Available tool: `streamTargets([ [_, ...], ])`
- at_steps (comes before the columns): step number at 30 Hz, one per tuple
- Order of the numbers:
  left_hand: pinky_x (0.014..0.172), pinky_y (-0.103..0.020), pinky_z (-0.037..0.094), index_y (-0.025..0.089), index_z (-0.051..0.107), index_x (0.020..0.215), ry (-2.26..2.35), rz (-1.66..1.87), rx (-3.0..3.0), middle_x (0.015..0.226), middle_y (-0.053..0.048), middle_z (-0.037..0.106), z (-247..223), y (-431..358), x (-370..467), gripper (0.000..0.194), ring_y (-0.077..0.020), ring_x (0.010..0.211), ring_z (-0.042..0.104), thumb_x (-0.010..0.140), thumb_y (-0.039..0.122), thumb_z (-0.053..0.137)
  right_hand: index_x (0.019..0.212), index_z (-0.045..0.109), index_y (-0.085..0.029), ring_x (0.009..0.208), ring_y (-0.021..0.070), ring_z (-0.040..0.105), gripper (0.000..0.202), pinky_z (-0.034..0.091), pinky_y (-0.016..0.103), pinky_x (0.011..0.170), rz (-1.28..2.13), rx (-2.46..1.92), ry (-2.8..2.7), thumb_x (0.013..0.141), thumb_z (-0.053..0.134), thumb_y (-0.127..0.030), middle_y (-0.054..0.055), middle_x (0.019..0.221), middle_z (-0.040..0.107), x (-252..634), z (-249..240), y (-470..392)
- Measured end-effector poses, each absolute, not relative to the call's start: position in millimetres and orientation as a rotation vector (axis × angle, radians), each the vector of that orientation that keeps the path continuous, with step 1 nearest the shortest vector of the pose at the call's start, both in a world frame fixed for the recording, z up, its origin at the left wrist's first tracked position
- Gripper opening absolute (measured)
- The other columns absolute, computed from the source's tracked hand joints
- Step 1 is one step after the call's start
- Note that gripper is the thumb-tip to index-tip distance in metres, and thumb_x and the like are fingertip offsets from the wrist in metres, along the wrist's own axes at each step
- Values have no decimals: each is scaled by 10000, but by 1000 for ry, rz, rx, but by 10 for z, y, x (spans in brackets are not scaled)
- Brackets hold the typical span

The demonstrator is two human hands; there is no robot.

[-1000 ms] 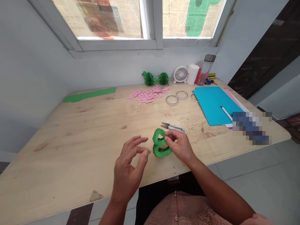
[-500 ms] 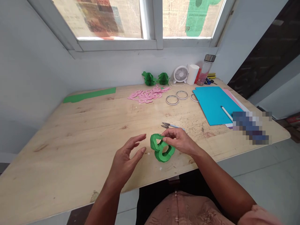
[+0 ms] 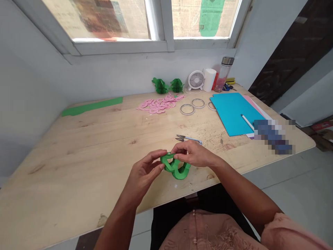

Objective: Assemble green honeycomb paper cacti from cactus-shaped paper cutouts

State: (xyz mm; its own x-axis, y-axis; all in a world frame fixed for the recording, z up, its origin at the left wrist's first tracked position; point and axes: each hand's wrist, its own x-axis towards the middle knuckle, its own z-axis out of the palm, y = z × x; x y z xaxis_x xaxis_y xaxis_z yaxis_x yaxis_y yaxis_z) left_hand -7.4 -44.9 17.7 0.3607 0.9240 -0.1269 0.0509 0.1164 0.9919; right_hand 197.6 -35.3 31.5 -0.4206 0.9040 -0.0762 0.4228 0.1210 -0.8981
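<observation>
A looped green paper piece (image 3: 181, 172), made of stacked layers with two openings, is held just above the table near its front edge. My right hand (image 3: 191, 152) pinches its upper right part. At its left end, my left hand (image 3: 147, 168) has the thumb and fingers closed on the rim. Small thread snips (image 3: 189, 139) with dark blades lie on the table just beyond my right hand.
Pink paper cutouts (image 3: 158, 105), tape rolls (image 3: 187, 109) and two green paper ornaments (image 3: 177, 85) lie toward the back, near a small fan (image 3: 196, 80) and a bottle (image 3: 223, 74). Blue sheets (image 3: 235, 113) with a pen are at right; a green strip (image 3: 93, 106) is back left.
My left hand has moved right and closed on the left end of the green paper piece. The piece has tilted in my right hand, and the camera view has shifted slightly.
</observation>
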Motion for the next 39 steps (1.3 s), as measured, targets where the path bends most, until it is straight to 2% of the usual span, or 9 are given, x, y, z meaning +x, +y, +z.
streamTargets([
  [4, 867, -348, 505, 209, 674, 1004, 1014, 858, 1218, 1104, -67, 656, 181, -469, -28, 311, -229, 957, 632, 714, 310, 716, 863, 656, -166, 601, 86, 493, 126, 367, 198, 542, 1192, -1299, -1954, 818, 541, -190, -28, 664, 576, 1985, 317, -354],
  [12, 862, -312, 491, 201, 680, 971, 988, 868, 1180, 1140, -72, 645, 169, -470, 14, 280, -214, 989, 616, 711, 297, 718, 857, 659, -168, 576, 87, 510, 131, 364, 199, 522, 1087, -1340, -2034, 829, 534, -198, -23, 659, 593, 1983, 320, -367],
  [18, 885, -315, 470, 194, 686, 979, 955, 877, 1164, 1094, -74, 665, 103, -451, -10, 267, -219, 1028, 599, 724, 268, 705, 876, 661, -169, 605, 96, 558, 144, 399, 210, 568, 1122, -1338, -2028, 835, 525, -194, -15, 677, 615, 2007, 341, -369],
  [26, 819, -300, 478, 184, 682, 920, 988, 906, 1123, 1065, -79, 671, 38, -424, 26, 255, -224, 1005, 605, 690, 279, 731, 875, 660, -164, 597, 91, 543, 142, 383, 202, 554, 1081, -1328, -2013, 829, 527, -184, -14, 684, 618, 1992, 310, -386],
  [30, 757, -283, 486, 178, 679, 905, 1013, 908, 1048, 1027, -77, 676, 1, -415, 55, 277, -209, 929, 621, 665, 292, 759, 857, 664, -163, 574, 78, 503, 127, 351, 188, 532, 1044, -1338, -1998, 821, 543, -171, -33, 638, 583, 1970, 293, -404],
  [35, 703, -273, 503, 162, 666, 848, 1029, 925, 947, 1082, -88, 665, 14, -407, 107, 292, -209, 907, 632, 622, 296, 794, 859, 666, -161, 580, 72, 496, 128, 329, 177, 518, 1037, -1351, -1995, 805, 552, -138, -38, 645, 583, 1938, 303, -421],
  [39, 658, -263, 519, 158, 661, 835, 999, 940, 822, 966, -70, 688, 33, -419, 159, 312, -192, 821, 648, 594, 283, 814, 852, 668, -163, 572, 68, 500, 126, 322, 172, 516, 1038, -1385, -1957, 790, 564, -129, -45, 632, 584, 1906, 286, -417],
])
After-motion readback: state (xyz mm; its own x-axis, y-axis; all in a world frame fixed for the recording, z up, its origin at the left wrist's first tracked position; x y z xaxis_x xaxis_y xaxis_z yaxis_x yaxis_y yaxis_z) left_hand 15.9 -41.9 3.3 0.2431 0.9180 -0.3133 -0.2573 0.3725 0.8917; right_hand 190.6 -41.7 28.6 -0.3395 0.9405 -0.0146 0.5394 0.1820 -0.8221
